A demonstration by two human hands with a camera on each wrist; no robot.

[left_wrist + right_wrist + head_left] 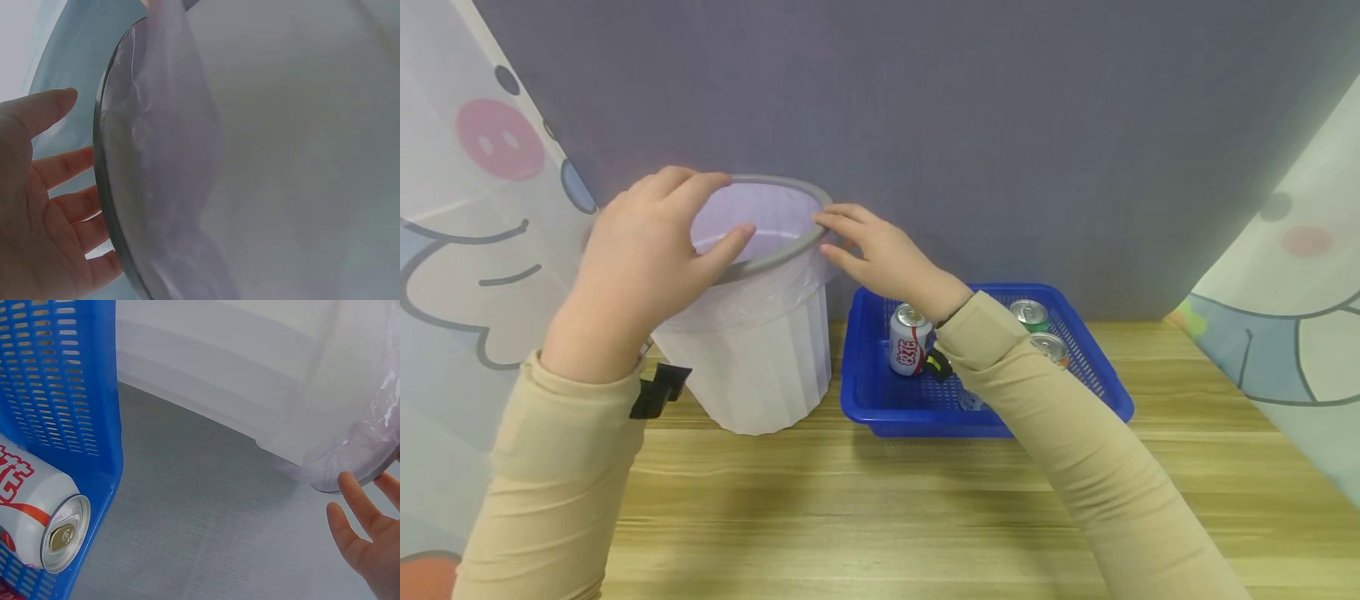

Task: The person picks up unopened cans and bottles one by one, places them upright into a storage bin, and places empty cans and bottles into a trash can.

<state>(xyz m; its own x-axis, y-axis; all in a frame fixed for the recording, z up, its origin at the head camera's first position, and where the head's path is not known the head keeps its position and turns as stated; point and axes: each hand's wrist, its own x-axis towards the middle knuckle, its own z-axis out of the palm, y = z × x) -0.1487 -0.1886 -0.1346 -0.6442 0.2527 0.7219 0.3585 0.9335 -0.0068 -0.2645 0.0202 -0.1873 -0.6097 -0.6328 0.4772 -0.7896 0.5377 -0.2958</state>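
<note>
A white fluted trash can (760, 358) stands on the table, its grey rim ring (782, 252) holding a thin translucent trash bag (737, 304) folded over the edge. On the rim's left side is my left hand (643, 258), thumb and fingers spread apart. The left wrist view shows that hand's fingers (72, 169) reaching to the outer side of the rim, thumb away from it. At the right side of the rim, my right hand (880, 254) has its fingertips at the ring, fingers nearly straight. In the right wrist view, those fingers (359, 503) are by the bag's folded edge.
Right of the can sits a blue plastic basket (940, 425). It holds several drink cans, among them a white-and-red can (910, 342) and a green one (1030, 315); my right forearm partly covers them. A grey panel (1000, 150) stands behind.
</note>
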